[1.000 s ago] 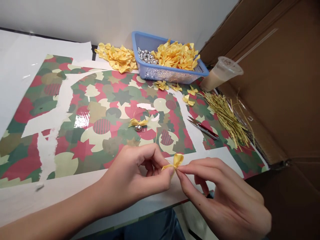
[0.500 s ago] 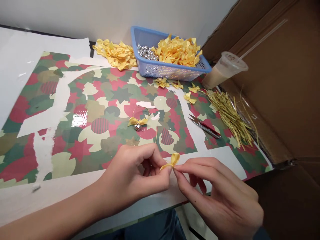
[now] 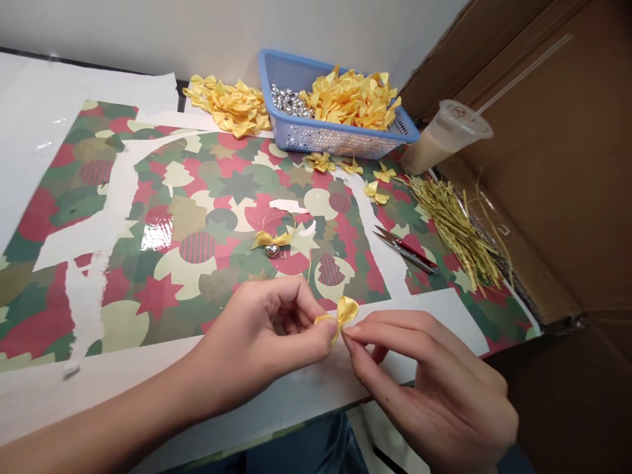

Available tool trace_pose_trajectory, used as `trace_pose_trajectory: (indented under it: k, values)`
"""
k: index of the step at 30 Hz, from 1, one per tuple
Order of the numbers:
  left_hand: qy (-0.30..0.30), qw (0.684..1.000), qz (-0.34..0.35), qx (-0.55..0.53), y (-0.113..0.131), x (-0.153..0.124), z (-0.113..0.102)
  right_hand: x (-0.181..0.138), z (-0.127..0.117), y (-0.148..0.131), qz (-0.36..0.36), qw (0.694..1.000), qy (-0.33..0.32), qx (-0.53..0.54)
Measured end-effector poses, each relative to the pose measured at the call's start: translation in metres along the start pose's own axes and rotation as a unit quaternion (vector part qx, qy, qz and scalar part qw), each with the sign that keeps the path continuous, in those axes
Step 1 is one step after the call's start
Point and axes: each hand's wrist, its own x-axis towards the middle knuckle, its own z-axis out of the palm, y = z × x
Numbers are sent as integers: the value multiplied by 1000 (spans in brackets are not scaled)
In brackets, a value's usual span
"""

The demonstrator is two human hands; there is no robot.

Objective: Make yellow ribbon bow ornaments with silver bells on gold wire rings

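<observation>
The bow (image 3: 342, 313) has tipped upward above the surface's (image 3: 123, 378) near edge, its knot pinched by the left hand (image 3: 257, 342) and right hand (image 3: 434, 382); seemingly light, soft and slippery, it is best gripped at that knot.

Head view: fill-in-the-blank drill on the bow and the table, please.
The left hand and right hand together pinch a small bow coloured ____. The basket of bows at the back is ____. The scissors lie to the ____ of the gold strips.
Missing: yellow; blue; left.
</observation>
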Motion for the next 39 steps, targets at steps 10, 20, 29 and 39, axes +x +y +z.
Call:
trace_pose_trajectory:
  k: [10,20,29,39]
  values:
    - [2,1000,-7,14,0,0,1,2,-2,0,3,1000,-19,13]
    - [-2,955,187,232,-3,-1,-5,21,-24,18,61,984,-128,108]
    - [-39,938,209,273,-1,1,-13,68,-30,42,64,867,-436,233]
    - [-36,908,248,335,-2,4,-22,92,-25,51,-123,889,-422,126]
